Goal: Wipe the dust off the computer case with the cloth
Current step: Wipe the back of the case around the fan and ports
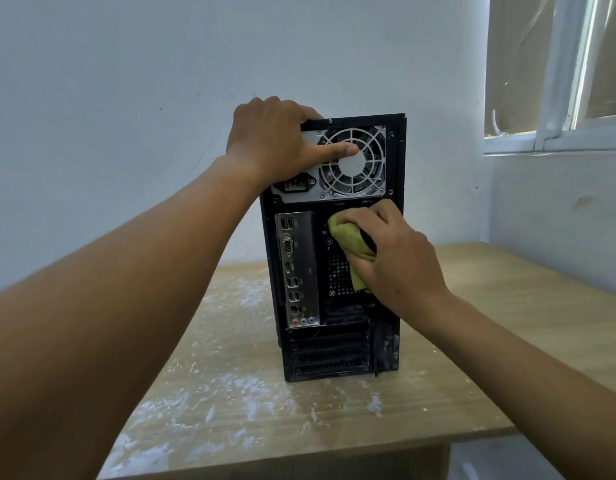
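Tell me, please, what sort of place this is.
Probably a plain room in a home or small workshop, not a tidy office. The wall is bare and white, a window sits at the right, and the computer case stands on a wooden table spattered with white marks.

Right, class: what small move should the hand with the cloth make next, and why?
Probably drag the cloth down the rear panel. The right hand holds it against the perforated vent, the left hand grips the computer case at its top, and the slot covers below look dusty.
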